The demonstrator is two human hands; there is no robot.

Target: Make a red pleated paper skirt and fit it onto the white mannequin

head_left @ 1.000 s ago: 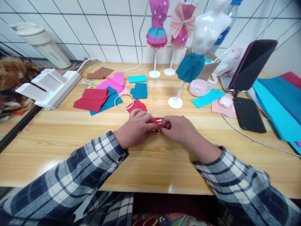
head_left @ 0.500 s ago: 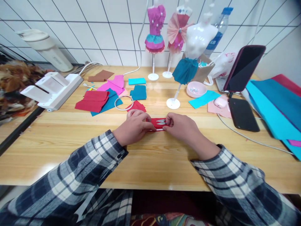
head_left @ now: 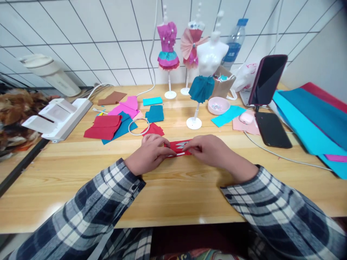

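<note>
A folded red piece, cloth or crepe paper (head_left: 173,145), lies on the table with a narrow white strip (head_left: 180,154) along its near edge. My left hand (head_left: 149,153) is closed on its left end, thumb and fingers pressed down by the strip. From the right, my right hand (head_left: 210,150) is closed around small thread snips (head_left: 180,145); their pointed metal blades show over the red piece and face left. The rest of the snips is hidden by the fingers. The right fingertips rest close to the right part of the red piece.
Behind stand dressed mini mannequins (head_left: 168,47) and one with a teal skirt (head_left: 202,88). A silver ring (head_left: 139,133) and coloured pieces (head_left: 103,127) lie left. A pink bowl (head_left: 218,112), phones (head_left: 273,130) and a cable (head_left: 282,159) are right; a power strip (head_left: 73,121) is far left.
The view has shifted, so everything sits a little lower and further left. The right fingers have moved inward over the snips and away from the red piece's near edge.
</note>
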